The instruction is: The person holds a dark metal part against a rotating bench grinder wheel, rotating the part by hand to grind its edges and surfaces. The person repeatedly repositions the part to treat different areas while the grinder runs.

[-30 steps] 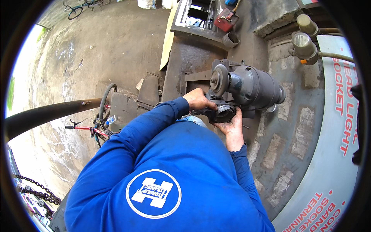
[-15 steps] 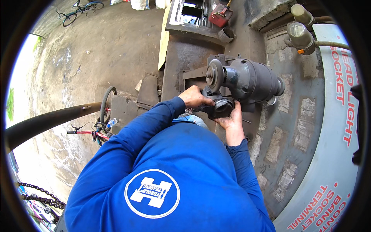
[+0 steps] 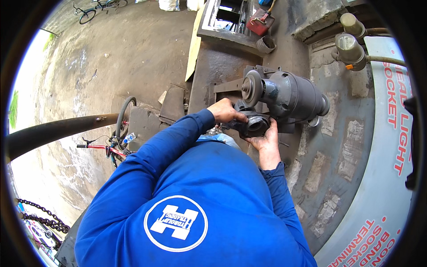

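Observation:
Both my hands grip a dark metal housing [image 3: 256, 127] with a round opening and a lighter metal rim, held just below a bench grinder [image 3: 293, 95]. My left hand [image 3: 227, 112] closes on its upper left side, the thumb by the rim. Around its right side my right hand [image 3: 267, 141] is wrapped, fingers partly hidden underneath. The round wheel [image 3: 252, 88] on the grinder's left shaft sits right above the housing. I cannot tell whether the two touch.
A grey metal stand [image 3: 227, 86] carries the grinder. Behind it are a red container [image 3: 260, 22] and a dark cup [image 3: 266, 44]. Two clear-bowled filters [image 3: 350, 49] hang at the right beside a lettered sign [image 3: 382, 133]. A red bicycle [image 3: 111, 149] stands left; chains [image 3: 42, 218] hang lower left.
The view has shifted slightly, so the surroundings sit a little lower and to the right. My hands keep the same grip on the housing, which has hardly moved.

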A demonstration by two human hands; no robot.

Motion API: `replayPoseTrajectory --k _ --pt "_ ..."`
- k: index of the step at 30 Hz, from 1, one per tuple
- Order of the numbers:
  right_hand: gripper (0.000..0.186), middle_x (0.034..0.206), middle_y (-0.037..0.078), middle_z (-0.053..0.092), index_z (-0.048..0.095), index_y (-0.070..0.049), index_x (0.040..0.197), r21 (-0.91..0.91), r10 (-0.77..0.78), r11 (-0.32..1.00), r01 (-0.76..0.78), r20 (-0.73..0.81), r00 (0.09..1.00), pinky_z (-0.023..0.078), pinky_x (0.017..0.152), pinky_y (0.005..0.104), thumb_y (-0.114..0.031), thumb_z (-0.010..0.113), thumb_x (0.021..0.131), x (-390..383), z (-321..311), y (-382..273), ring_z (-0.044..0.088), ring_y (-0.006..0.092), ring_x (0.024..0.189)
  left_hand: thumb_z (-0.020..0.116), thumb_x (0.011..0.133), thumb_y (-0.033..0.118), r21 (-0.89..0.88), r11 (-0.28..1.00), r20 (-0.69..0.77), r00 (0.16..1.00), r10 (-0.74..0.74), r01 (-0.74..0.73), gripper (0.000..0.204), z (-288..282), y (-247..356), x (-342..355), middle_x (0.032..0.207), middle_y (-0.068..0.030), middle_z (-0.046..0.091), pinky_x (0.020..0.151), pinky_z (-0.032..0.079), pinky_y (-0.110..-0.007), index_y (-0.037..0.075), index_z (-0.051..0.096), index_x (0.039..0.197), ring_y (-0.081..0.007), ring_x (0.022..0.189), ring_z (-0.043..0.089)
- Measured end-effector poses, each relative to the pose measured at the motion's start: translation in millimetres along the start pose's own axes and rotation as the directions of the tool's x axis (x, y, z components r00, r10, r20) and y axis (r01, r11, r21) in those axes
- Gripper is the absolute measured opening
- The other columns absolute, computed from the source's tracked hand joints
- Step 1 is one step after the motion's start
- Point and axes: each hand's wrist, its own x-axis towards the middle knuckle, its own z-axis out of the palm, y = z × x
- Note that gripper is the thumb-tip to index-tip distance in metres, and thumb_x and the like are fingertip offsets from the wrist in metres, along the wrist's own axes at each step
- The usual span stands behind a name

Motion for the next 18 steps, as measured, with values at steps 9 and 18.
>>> replayPoseTrajectory --k 9,18 --pt "0.068 0.146 0.015 0.056 0.050 -0.016 0.146 -0.024 -0.034 0.999 0.035 0.020 0.999 0.042 0.103 0.0668 -0.064 0.031 0.101 5.1 -3.5 -4.2 0.053 0.0364 0.134 0.089 0.071 0.047 0.037 0.999 0.007 1.000 -0.002 0.002 0.060 0.6 -2.8 16.0 0.090 -0.0161 0.077 0.079 0.055 -0.037 -0.004 0.078 0.101 -0.0241 0.082 0.071" --pt "0.074 0.150 0.018 0.054 0.050 -0.012 0.149 0.050 -0.043 0.998 0.044 -0.023 0.999 0.032 0.111 0.0718 -0.065 0.029 0.101 -7.1 1.8 1.7 0.049 0.0423 0.138 0.089 0.070 0.049 0.047 0.999 0.039 0.999 0.006 -0.008 0.064 -1.2 6.9 5.4 0.091 -0.0182 0.076 0.080 0.055 -0.038 -0.006 0.077 0.100 -0.0255 0.083 0.072"
